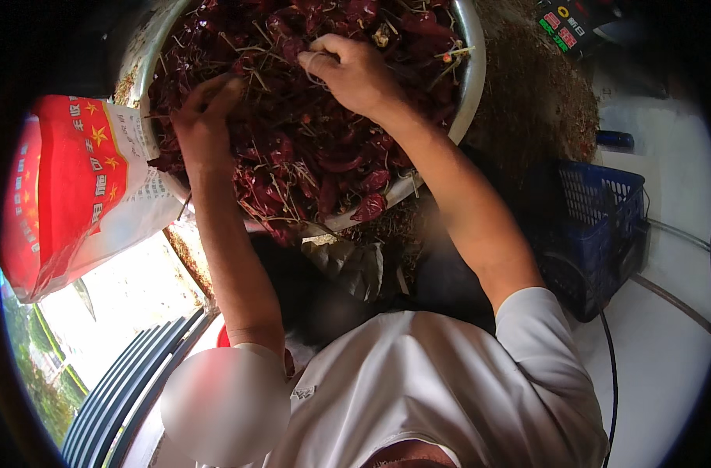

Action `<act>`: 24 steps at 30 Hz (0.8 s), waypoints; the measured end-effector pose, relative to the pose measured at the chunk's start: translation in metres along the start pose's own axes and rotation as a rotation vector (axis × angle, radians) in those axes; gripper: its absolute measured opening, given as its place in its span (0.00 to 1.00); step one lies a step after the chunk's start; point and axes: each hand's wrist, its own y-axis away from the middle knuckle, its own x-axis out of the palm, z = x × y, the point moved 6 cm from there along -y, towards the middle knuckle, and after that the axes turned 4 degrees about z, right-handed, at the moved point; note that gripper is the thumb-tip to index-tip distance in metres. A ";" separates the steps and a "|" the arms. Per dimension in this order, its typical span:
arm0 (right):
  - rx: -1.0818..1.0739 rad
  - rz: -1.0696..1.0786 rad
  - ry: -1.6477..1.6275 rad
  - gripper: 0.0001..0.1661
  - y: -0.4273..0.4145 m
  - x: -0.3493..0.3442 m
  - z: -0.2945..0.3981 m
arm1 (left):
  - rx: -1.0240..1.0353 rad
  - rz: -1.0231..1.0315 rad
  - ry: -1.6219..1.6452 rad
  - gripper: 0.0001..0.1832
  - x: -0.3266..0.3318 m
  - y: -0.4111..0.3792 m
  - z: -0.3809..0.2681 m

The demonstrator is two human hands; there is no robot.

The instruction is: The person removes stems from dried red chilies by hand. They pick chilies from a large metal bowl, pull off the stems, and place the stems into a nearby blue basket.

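Note:
A wide metal basin (pixel 475 76) is heaped with dried red chili peppers (pixel 344 161), many with pale, thin stems. Over the middle of the heap, my right hand (pixel 355 73) pinches a dark red chili pepper (pixel 288 44) between thumb and forefinger. My left hand (pixel 206 111) is at the left side of the basin, down against the peppers with its fingers curled. Blur and shadow hide whether anything is between those fingers. A few peppers and stems overhang the near rim of the basin.
A red and white printed sack (pixel 77 193) stands against the basin's left side. To the right are a blue plastic basket (pixel 601 187) and a black cable (pixel 610 362). A dark box bearing writing (pixel 566 29) lies at upper right. Dark railings (pixel 136 383) run at lower left.

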 end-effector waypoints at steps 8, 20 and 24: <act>0.058 0.255 0.046 0.17 0.011 0.019 -0.006 | 0.048 0.183 -0.214 0.16 0.037 0.015 -0.013; -0.291 0.163 0.527 0.25 0.016 0.001 0.014 | 0.357 0.255 -0.641 0.10 0.064 0.029 -0.016; -0.277 0.134 0.304 0.23 0.018 -0.004 0.014 | 0.094 0.293 -0.244 0.08 0.066 0.031 -0.008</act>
